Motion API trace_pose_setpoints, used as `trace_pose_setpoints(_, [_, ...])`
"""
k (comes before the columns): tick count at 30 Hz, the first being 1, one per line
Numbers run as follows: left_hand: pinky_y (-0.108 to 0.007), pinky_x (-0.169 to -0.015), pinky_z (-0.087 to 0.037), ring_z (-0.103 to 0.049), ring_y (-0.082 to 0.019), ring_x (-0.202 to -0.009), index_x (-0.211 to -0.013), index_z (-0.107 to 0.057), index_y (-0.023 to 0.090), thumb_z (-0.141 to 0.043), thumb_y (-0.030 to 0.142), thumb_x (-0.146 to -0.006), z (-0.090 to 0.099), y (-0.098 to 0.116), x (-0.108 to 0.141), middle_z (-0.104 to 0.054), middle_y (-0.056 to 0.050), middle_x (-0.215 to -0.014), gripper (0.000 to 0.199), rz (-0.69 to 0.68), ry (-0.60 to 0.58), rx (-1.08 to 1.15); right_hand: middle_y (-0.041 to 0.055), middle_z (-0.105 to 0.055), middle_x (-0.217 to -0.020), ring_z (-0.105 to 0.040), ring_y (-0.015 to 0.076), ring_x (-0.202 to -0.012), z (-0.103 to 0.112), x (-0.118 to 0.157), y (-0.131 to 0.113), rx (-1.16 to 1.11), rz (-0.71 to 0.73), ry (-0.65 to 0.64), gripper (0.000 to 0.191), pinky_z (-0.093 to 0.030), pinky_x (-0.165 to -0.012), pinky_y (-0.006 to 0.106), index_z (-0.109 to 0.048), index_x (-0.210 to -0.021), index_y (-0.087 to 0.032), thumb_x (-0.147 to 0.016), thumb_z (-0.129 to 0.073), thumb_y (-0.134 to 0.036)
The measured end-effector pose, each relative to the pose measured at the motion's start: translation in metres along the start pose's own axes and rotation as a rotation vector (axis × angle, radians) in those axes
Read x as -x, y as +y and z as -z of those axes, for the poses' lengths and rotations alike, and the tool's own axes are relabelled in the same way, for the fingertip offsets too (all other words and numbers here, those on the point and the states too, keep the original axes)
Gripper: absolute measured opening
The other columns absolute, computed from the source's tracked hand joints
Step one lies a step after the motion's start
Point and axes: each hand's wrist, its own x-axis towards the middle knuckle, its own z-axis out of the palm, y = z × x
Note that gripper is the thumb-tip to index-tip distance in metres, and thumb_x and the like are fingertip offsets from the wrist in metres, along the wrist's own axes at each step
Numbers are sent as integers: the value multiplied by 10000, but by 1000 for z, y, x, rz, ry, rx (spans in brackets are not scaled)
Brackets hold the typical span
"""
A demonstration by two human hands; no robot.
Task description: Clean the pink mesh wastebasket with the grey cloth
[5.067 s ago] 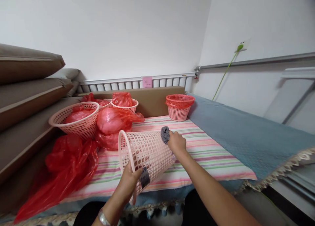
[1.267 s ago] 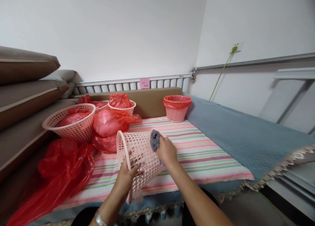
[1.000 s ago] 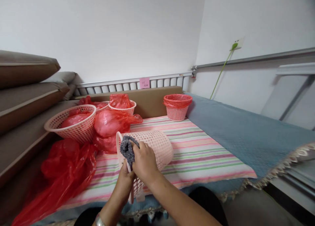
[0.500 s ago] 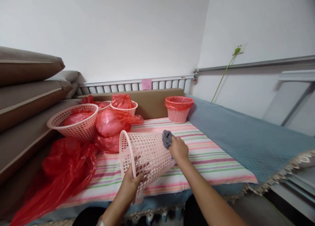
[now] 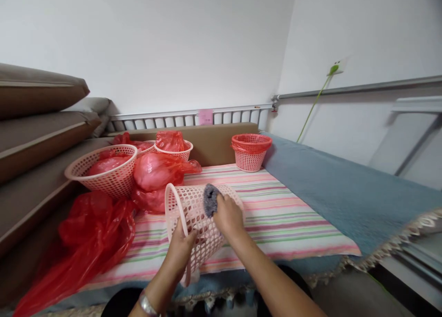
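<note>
A pale pink perforated plastic basket (image 5: 202, 243) lies on its side in front of me, its mouth facing left. My left hand (image 5: 182, 245) grips its rim, thumb outside and fingers reaching inside. In my right hand (image 5: 228, 216) is a grey cloth (image 5: 210, 199), pressed against the upper side of the basket's wall. The cloth is bunched up, and part of it is hidden by my fingers. Under the basket is a striped cloth mat (image 5: 293, 220).
To the left stand several pink baskets (image 5: 117, 181) with red plastic bags (image 5: 155, 172). A loose red bag (image 5: 93, 234) hangs over the front edge. Stacked cushions (image 5: 34, 137) rise at far left. A red-rimmed basket (image 5: 250, 163) stands at the back, beside a blue cover (image 5: 331, 183).
My right hand has slid the grey cloth leftward along the basket, from near its base to its middle. My left hand keeps its hold on the rim, which has shifted slightly left.
</note>
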Motion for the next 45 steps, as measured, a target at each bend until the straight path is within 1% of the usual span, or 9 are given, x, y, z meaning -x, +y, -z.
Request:
trace_pose_setpoints(4, [-342, -839, -484, -592, -266, -1044, -1239, -447, 166, -626, 148, -631, 2, -2, 5, -599, -117, -1223, 634, -103, 45, -93, 91, -565, -1033, -528, 239, -950, 15, 22, -50, -162, 243, 22, 516, -413, -783, 341, -466, -1281, -246, -771, -526, -208])
trace_pose_setpoints(8, [-329, -851, -480, -591, -261, -1041, -1174, -479, 158, -633, 155, -643, 5, -3, 6, -646, -98, -1130, 553, -104, 40, -104, 90, -551, -1025, -503, 231, -961, 14, 27, -58, -177, 298, 18, 477, -402, -793, 341, -471, -1280, -266, -807, -500, -209])
trace_pose_setpoints(13, [-337, -653, -528, -644, -223, -808, -1303, -329, 185, -673, 273, -668, 5, -9, 8, -618, -144, -1140, 727, -12, -4, -23, 91, -553, -1002, -507, 226, -958, 0, 6, -23, -14, 231, 15, 326, -394, -785, 331, -584, -1108, -236, -813, -470, -157])
trace_pose_setpoints(19, [-345, -714, -495, -632, -283, -972, -1377, -268, 166, -698, 336, -668, 5, -14, 17, -623, -194, -1169, 847, 22, -2, 1, 122, -576, -984, -567, 233, -911, -14, -25, 50, 171, -147, -9, 290, -412, -694, 311, -576, -1096, -192, -862, -406, -173])
trace_pose_setpoints(22, [-351, -748, -487, -636, -274, -970, -1394, -247, 174, -688, 342, -693, 4, -9, 19, -603, -199, -1202, 846, 46, -59, -39, 135, -586, -959, -587, 243, -884, -19, -29, 75, 195, -221, -2, 287, -416, -663, 312, -571, -1098, -176, -871, -395, -198])
trace_pose_setpoints(31, [-383, -730, -527, -644, -252, -921, -1293, -362, 202, -584, 187, -724, 3, 23, -10, -570, -151, -1204, 611, -25, -42, -24, 112, -596, -933, -603, 235, -853, -24, -22, 81, 201, -226, 20, 280, -410, -620, 293, -560, -1077, -184, -850, -396, -195])
trace_pose_setpoints(38, [-407, -767, -518, -624, -288, -999, -1380, -228, 180, -633, 241, -707, 3, 4, 5, -568, -206, -1232, 788, 17, -22, 8, 110, -603, -967, -597, 217, -865, -12, -13, 45, 71, -177, -27, 319, -405, -656, 282, -539, -1120, -178, -818, -436, -177])
trace_pose_setpoints(42, [-412, -763, -511, -644, -280, -938, -1372, -231, 168, -603, 249, -720, 1, -2, 9, -570, -202, -1227, 755, 21, -28, -34, 100, -590, -982, -568, 230, -894, 4, 7, -11, -54, 53, -13, 365, -410, -721, 302, -559, -1118, -177, -757, -503, -179])
trace_pose_setpoints(45, [-378, -907, -454, -528, -288, -1150, -1265, -400, 156, -611, 185, -684, 5, -3, 8, -544, -149, -1282, 619, -91, 4, -124, 81, -573, -1015, -536, 229, -936, 14, 23, -47, -152, 252, 28, 486, -403, -776, 319, -495, -1241, -235, -758, -520, -188])
